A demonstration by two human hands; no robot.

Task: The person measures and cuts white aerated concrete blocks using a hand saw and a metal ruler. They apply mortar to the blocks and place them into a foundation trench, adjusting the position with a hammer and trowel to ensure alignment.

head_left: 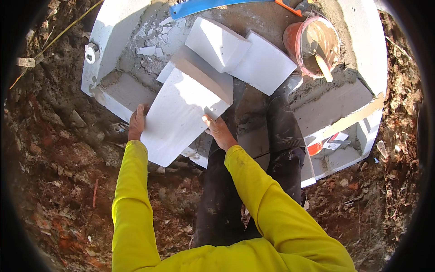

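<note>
Between my hands is a large white block [176,113], pale and smooth-faced, tilted with its near end toward me. My left hand [137,123] grips its left edge, thumb on top. On its right edge my right hand [219,130] is closed, thumb up and the other fingers partly hidden beneath. Just beyond it lie a second white block [215,43] and a flat white piece [265,63], the two touching. My dark-trousered legs show below and to the right of the held block.
A red bucket [297,43] of grey mortar with a wooden-handled trowel [324,68] stands at far right. A blue saw blade [208,5] lies at the back. A tape measure [92,53] sits on the left wall. Broken white chips [149,51] litter the floor; rough soil surrounds the white walls.
</note>
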